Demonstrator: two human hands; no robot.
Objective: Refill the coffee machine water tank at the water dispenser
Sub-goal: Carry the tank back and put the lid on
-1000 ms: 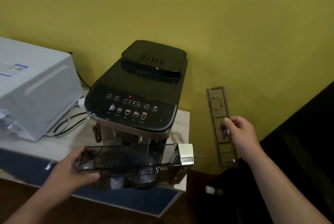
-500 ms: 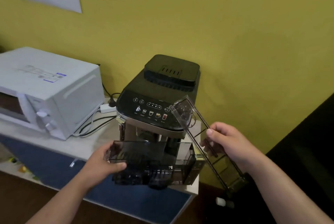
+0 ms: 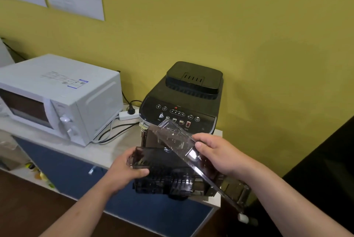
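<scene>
The water tank is out of the coffee machine and held in the air just in front of it, over the near edge of the counter. The left hand grips the tank's left end. The right hand grips the clear lid, tilted across the tank and not seated. Filling seems still to come, and no dispenser is in view. The microwave stands well left and a dark bulk crowds the right, so the open room is probably nearer and leftward.

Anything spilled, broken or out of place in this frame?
No spill or damage shows. The only loose part is the clear tank lid, off the water tank and held slanted over it by the right hand; the left hand grips the tank's end.
</scene>
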